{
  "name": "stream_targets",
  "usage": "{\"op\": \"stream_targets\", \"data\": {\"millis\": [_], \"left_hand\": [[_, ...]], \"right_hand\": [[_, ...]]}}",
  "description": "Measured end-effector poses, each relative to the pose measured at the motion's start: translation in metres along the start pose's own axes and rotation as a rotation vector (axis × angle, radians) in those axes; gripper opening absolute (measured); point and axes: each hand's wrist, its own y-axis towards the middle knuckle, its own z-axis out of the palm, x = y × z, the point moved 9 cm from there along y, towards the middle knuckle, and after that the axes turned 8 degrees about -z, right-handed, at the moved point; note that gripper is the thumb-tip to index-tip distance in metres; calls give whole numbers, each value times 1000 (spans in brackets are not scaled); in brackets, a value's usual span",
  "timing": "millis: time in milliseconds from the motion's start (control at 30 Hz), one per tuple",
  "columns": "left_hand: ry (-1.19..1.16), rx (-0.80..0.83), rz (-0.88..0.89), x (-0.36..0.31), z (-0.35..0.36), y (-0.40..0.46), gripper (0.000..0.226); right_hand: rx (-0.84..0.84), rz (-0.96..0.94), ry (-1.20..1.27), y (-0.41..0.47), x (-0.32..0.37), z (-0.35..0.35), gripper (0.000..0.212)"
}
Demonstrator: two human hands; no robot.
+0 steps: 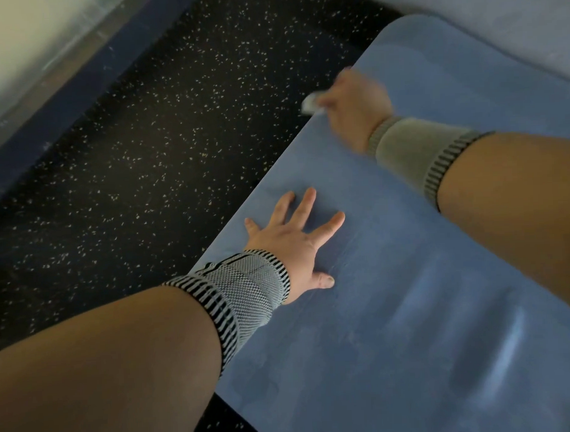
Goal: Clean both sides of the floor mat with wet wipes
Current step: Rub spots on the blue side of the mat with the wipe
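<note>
On a smooth blue mat (392,276), the left hand (291,244) is pressing flat, fingers spread; the blurred right hand (354,106) is gripping a crumpled white wipe (310,103).

blue mat (392,276) flat on floor, crumpled white wipe (310,103) at its edge

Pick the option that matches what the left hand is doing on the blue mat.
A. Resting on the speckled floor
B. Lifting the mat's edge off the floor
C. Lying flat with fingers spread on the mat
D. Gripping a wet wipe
C: the left hand lies palm down with fingers spread on the blue mat, while the right hand holds the white wipe near the mat's edge.
</note>
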Motion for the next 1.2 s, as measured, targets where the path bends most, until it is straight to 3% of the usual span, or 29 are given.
{"op": "stream_targets", "data": {"millis": [67,100,167,233,300,433,467,633,800,967,1133,1200], "left_hand": [[-4,-2,0,1,0,0,94],[-6,-2,1,1,-1,0,95],[-6,-5,-5,1,-1,-1,95],[3,-6,-13,0,-3,-1,95],[5,-7,-15,0,-3,-2,94],[-4,-8,-21,3,-2,-2,95],[-4,-1,-25,3,-2,-2,95],[-2,20,-37,3,-5,-1,96],[-12,-11,-43,6,-8,-1,95],[-6,-53,-62,3,-14,-6,94],[58,-235,38,-17,-10,-40,67],[65,-215,101,-24,0,-57,60]], "right_hand": [[-26,219,-51,-3,-32,-7,33],[20,219,-22,-5,-23,-1,32],[91,63,80,-14,25,12,24],[144,-215,121,-27,81,20,29],[175,-349,133,-28,94,19,34],[55,77,120,-13,19,9,32],[53,108,112,-19,20,11,31],[176,-145,183,-58,73,11,33],[-50,263,214,-141,-18,-22,31],[-54,418,164,-227,-8,-14,25],[174,132,188,-245,60,-8,26],[108,239,146,-241,27,-25,31]]}}
